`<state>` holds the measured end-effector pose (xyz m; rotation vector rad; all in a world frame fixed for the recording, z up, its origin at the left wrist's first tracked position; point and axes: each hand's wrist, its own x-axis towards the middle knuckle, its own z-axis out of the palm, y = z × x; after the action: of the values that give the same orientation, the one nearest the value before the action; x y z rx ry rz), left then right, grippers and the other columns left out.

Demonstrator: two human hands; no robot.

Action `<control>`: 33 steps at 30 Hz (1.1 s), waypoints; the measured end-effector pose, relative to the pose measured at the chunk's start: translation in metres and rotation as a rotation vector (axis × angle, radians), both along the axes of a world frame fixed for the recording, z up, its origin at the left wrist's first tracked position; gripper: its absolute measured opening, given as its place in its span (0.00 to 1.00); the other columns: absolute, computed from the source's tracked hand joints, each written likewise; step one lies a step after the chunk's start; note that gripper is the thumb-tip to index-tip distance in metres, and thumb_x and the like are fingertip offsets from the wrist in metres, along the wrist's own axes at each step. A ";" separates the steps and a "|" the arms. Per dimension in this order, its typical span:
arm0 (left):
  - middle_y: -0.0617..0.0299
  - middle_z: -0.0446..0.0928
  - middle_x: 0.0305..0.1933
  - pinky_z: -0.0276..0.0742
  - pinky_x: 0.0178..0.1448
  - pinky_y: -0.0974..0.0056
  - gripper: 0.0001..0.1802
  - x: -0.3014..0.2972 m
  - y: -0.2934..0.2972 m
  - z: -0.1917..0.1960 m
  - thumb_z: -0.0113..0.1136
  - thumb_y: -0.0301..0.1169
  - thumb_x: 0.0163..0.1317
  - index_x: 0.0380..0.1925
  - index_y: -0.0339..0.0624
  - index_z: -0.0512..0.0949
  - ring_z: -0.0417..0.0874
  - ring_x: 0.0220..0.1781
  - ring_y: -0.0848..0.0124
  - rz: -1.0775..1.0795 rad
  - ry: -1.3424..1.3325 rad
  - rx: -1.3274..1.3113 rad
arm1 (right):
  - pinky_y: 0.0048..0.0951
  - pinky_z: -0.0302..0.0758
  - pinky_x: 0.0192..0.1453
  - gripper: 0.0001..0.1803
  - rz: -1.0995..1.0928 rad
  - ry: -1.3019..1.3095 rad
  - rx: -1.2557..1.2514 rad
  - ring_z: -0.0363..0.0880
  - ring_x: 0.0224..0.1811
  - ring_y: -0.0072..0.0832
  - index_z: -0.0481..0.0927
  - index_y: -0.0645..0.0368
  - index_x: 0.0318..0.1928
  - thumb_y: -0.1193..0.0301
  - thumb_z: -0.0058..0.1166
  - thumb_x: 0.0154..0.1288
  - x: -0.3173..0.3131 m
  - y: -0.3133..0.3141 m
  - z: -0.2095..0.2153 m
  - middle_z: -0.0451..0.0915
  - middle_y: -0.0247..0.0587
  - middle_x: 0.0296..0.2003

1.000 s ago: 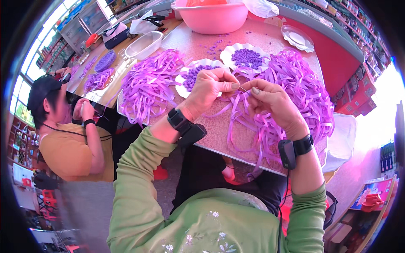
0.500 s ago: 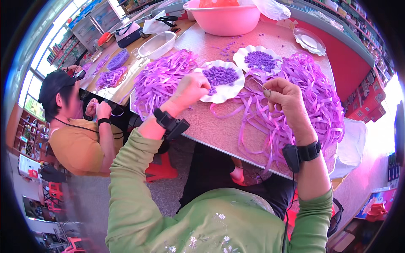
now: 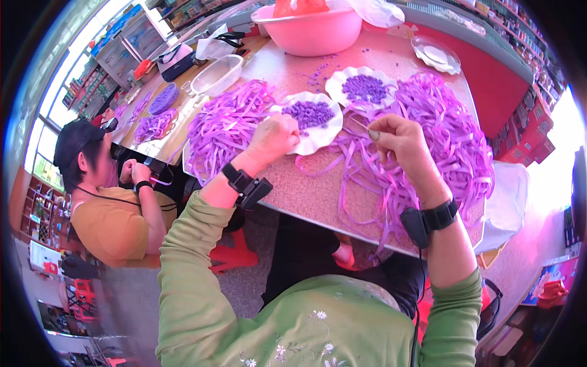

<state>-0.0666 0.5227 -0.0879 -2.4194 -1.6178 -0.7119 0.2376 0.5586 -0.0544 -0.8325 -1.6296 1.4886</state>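
My left hand (image 3: 273, 142) is closed at the near left rim of a white scalloped plate (image 3: 324, 139) of purple beads (image 3: 310, 114). Whatever its fingertips hold is hidden. My right hand (image 3: 400, 147) pinches a thin needle-like rod (image 3: 359, 123) between thumb and forefinger, its tip pointing left toward the plates. Beneath and beyond that hand spreads a big heap of purple ribbons (image 3: 455, 134), some strands hanging over the table's near edge. A second scalloped plate (image 3: 389, 87), just behind the first, carries smaller purple beads (image 3: 365, 88).
Another ribbon pile (image 3: 229, 113) lies left of the plates. A pink basin (image 3: 312, 33) stands at the back, with a clear lidded dish (image 3: 435, 54) to its right and a clear tub (image 3: 217, 74) to its left. A co-worker (image 3: 116, 202) sits at the left, hands raised.
The view has shifted slightly, moving the table a little left in the picture. My left hand has drawn slightly back from the beads toward the plate's rim. My right hand keeps its pinch.
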 end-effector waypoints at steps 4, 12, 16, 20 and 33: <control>0.54 0.75 0.20 0.71 0.29 0.56 0.08 -0.009 0.013 0.009 0.61 0.31 0.49 0.16 0.39 0.78 0.77 0.22 0.58 -0.101 0.224 0.012 | 0.16 0.67 0.21 0.10 0.016 -0.040 0.160 0.75 0.19 0.15 0.80 0.67 0.43 0.73 0.56 0.65 -0.002 0.010 -0.002 0.78 0.32 0.24; 0.56 0.75 0.20 0.71 0.29 0.63 0.12 0.002 0.019 0.003 0.64 0.32 0.51 0.19 0.34 0.77 0.76 0.22 0.67 0.090 0.041 -0.092 | 0.23 0.69 0.15 0.05 -0.047 -0.022 0.013 0.74 0.13 0.21 0.81 0.66 0.38 0.76 0.56 0.64 -0.005 0.021 -0.012 0.79 0.37 0.19; 0.56 0.75 0.20 0.71 0.31 0.62 0.11 0.009 0.014 0.002 0.64 0.32 0.50 0.20 0.34 0.77 0.77 0.23 0.66 0.156 0.032 -0.110 | 0.23 0.67 0.14 0.04 -0.021 -0.008 -0.011 0.72 0.12 0.21 0.81 0.66 0.37 0.77 0.56 0.64 -0.008 0.016 -0.011 0.78 0.37 0.19; 0.54 0.78 0.21 0.75 0.33 0.62 0.09 0.016 0.011 0.001 0.63 0.31 0.48 0.20 0.35 0.79 0.80 0.25 0.65 0.155 0.011 -0.063 | 0.23 0.67 0.13 0.04 -0.005 0.015 0.041 0.72 0.11 0.21 0.81 0.66 0.35 0.77 0.56 0.65 -0.007 0.018 -0.016 0.78 0.37 0.18; 0.61 0.80 0.21 0.75 0.33 0.67 0.04 0.040 -0.008 0.012 0.66 0.26 0.47 0.22 0.37 0.82 0.79 0.24 0.74 0.142 -0.430 0.043 | 0.19 0.69 0.17 0.07 -0.039 0.078 0.162 0.74 0.14 0.18 0.82 0.67 0.40 0.75 0.59 0.63 -0.005 0.027 -0.024 0.77 0.34 0.22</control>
<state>-0.0267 0.5146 -0.0762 -2.1971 -1.8708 -1.2926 0.2326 0.5854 -0.0785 -0.7034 -1.6421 1.3264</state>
